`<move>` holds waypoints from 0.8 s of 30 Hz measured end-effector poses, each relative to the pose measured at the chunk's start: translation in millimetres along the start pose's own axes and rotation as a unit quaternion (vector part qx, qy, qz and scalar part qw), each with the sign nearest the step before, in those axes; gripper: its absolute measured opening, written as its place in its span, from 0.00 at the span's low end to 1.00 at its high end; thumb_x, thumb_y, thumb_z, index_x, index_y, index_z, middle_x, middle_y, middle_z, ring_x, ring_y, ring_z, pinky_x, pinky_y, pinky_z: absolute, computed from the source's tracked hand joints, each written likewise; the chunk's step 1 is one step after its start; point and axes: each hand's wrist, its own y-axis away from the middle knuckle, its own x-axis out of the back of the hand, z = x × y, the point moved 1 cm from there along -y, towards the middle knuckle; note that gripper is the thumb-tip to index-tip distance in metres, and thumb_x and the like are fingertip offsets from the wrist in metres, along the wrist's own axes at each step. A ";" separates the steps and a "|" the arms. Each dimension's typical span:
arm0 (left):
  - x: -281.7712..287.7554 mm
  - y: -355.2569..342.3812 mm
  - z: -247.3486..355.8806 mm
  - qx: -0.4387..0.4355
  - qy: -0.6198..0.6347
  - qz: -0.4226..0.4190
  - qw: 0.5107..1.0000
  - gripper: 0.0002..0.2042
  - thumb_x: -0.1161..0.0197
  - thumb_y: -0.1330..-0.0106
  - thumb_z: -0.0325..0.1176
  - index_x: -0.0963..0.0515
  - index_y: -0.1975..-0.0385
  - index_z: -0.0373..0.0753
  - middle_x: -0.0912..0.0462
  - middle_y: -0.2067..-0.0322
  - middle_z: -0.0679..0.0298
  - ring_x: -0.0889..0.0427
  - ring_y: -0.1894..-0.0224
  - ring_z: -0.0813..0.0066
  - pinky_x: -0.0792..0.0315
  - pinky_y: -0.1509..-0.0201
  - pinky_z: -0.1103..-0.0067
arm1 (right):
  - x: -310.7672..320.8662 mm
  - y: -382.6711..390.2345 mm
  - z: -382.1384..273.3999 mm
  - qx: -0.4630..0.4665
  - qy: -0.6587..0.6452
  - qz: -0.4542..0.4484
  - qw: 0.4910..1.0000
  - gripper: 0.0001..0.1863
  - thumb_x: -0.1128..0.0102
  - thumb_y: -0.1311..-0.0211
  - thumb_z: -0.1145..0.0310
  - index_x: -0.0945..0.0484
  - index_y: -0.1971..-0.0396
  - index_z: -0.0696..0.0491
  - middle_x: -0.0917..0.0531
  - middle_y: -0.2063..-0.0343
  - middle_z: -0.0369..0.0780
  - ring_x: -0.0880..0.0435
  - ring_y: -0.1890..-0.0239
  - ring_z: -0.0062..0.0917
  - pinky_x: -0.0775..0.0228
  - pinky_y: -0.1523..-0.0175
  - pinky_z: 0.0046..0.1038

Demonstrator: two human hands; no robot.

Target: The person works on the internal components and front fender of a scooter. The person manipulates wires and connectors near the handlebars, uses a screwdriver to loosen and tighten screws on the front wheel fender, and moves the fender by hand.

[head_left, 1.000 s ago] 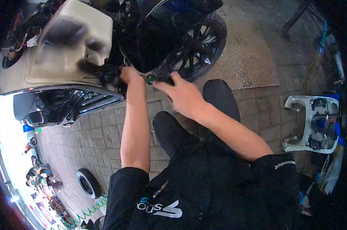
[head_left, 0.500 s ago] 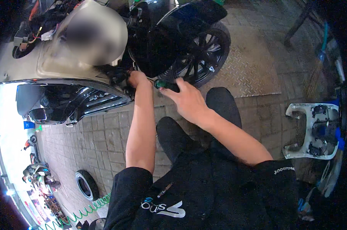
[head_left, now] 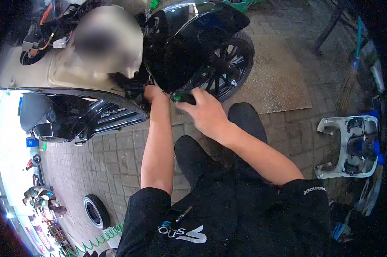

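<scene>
My right hand [head_left: 208, 113] is closed around the green and black handle of a screwdriver [head_left: 176, 97]. Its shaft end points left, toward my left hand [head_left: 154, 94], and its tip is hidden. My left hand reaches in at the scooter's underside, beside the black front fender [head_left: 178, 55]. The fingers there look curled, but dark parts hide what they grip. Right beyond my hands is the front wheel [head_left: 232, 68], with black spokes.
Beige body panel [head_left: 31, 79] and exposed wiring [head_left: 52, 40] lie at the far left. A metal tread plate [head_left: 283, 81] is under the wheel. To the right lies a white fairing [head_left: 345, 150]; a broom [head_left: 347, 81] stands behind it. A loose tire [head_left: 97, 212] and green coiled hose [head_left: 95, 244] lie lower left.
My right hand and the screwdriver have shifted slightly left, closer to my left hand. The left hand stays at nearly the same spot. The whole view has tilted a little.
</scene>
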 end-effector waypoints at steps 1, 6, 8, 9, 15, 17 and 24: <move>-1.0 8.6 6.7 0.019 0.064 -0.019 0.998 0.17 0.59 0.33 0.35 0.23 0.58 0.33 0.21 0.57 0.48 0.20 0.57 0.53 0.24 0.56 0.66 | 1.2 -2.3 -1.7 0.013 0.022 0.005 1.000 0.12 0.47 0.50 0.71 0.19 0.64 0.48 0.28 0.64 0.43 0.26 0.61 0.37 0.31 0.59 0.36; 10.9 41.4 30.7 0.101 0.327 -0.126 0.931 0.19 0.59 0.33 0.37 0.25 0.54 0.34 0.22 0.54 0.50 0.21 0.54 0.54 0.25 0.53 0.67 | 18.6 -5.8 -16.3 0.079 0.094 0.029 0.992 0.10 0.46 0.50 0.67 0.17 0.68 0.45 0.28 0.66 0.42 0.27 0.63 0.32 0.34 0.61 0.32; 14.5 47.5 36.5 0.107 0.385 -0.168 0.901 0.19 0.59 0.32 0.38 0.25 0.52 0.35 0.23 0.53 0.51 0.21 0.53 0.55 0.25 0.51 0.67 | 31.7 -4.7 -23.0 0.076 0.108 0.007 0.991 0.11 0.48 0.49 0.68 0.17 0.67 0.45 0.28 0.66 0.42 0.27 0.61 0.31 0.35 0.59 0.30; 17.4 46.9 37.3 0.103 0.406 -0.186 0.889 0.19 0.59 0.32 0.39 0.26 0.51 0.35 0.23 0.52 0.51 0.22 0.53 0.55 0.25 0.51 0.67 | 37.4 -2.7 -26.9 0.082 0.099 0.015 0.992 0.10 0.48 0.50 0.68 0.18 0.69 0.46 0.28 0.66 0.41 0.27 0.61 0.32 0.35 0.59 0.30; 0.9 89.5 82.3 0.120 0.387 -0.117 0.907 0.20 0.57 0.33 0.41 0.28 0.48 0.37 0.26 0.47 0.60 0.28 0.45 0.63 0.33 0.41 0.69 | 93.9 35.5 -14.0 0.015 0.030 0.009 0.999 0.13 0.43 0.56 0.72 0.17 0.68 0.44 0.28 0.68 0.43 0.26 0.63 0.37 0.33 0.62 0.34; -0.9 77.1 85.4 0.112 0.396 -0.126 0.903 0.20 0.57 0.33 0.41 0.28 0.47 0.37 0.27 0.47 0.60 0.28 0.45 0.63 0.33 0.41 0.69 | 111.8 54.6 -0.7 -0.033 0.013 0.007 0.999 0.17 0.41 0.59 0.74 0.17 0.66 0.40 0.28 0.68 0.44 0.25 0.66 0.40 0.31 0.65 0.38; 4.3 58.8 65.3 0.084 0.409 -0.096 0.903 0.21 0.56 0.34 0.41 0.29 0.47 0.37 0.28 0.46 0.60 0.29 0.45 0.63 0.34 0.41 0.70 | 143.1 111.7 47.7 -0.215 -0.062 -0.059 0.973 0.18 0.37 0.58 0.79 0.18 0.64 0.46 0.28 0.65 0.45 0.25 0.60 0.40 0.31 0.56 0.33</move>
